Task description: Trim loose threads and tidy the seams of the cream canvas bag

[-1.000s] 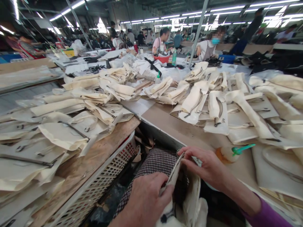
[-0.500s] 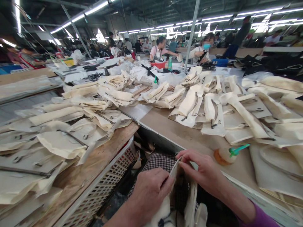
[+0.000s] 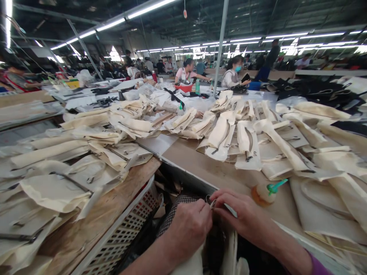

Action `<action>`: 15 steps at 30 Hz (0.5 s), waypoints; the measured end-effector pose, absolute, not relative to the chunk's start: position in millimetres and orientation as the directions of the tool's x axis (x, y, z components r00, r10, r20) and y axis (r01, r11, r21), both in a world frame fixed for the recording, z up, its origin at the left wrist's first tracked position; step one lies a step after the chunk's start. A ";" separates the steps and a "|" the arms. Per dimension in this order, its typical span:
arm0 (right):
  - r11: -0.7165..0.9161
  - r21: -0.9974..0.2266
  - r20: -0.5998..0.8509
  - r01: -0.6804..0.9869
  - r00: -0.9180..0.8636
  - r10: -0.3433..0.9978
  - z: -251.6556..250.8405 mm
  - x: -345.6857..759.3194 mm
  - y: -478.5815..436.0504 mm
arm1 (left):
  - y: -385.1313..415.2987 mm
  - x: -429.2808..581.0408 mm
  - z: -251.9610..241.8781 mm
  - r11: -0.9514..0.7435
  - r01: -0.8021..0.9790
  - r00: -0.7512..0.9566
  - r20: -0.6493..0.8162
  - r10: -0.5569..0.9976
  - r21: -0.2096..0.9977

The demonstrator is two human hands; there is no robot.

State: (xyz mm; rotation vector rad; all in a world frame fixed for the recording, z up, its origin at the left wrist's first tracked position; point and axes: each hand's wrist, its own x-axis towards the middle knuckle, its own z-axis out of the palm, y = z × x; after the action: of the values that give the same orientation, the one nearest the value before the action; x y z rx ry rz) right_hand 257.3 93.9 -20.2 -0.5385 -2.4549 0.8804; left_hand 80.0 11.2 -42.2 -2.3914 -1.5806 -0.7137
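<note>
Small metal piece pinched between fingertips of left hand and right hand; both hands closed in grasp. Cream fabric bag held below hands, over checked cloth, just inside desk edge. Glue bottle with green nozzle laid on desk near right hand. Stacked cream bags spread across desk beyond; white plastic basket seen left of hands.

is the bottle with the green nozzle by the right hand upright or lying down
Lying down: the bottle rests on its side, its green nozzle pointing sideways.
</note>
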 end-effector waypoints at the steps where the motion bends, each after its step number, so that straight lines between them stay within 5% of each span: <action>1: 0.750 -0.622 0.289 0.225 -0.825 0.486 -17.2 259.5 94.4 | 11.4 80.0 -42.6 -0.417 0.902 0.316 0.484 0.816 0.114; 8: 0.886 -0.277 0.207 0.372 -0.877 0.433 -3.0 260.1 96.2 | 12.3 82.7 -42.6 -0.355 0.918 0.265 0.393 0.881 0.176; 15: 0.812 -0.540 0.382 0.221 -0.796 0.470 -24.6 261.6 98.1 | 10.6 82.6 -45.5 -0.272 0.886 0.159 0.306 0.939 0.376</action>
State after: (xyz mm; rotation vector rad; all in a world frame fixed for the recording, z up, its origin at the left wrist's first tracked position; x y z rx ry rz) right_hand 261.6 98.1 -24.6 -0.5108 -2.4848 0.6546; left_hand 82.6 10.6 -45.5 -2.4711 -1.9552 -0.7956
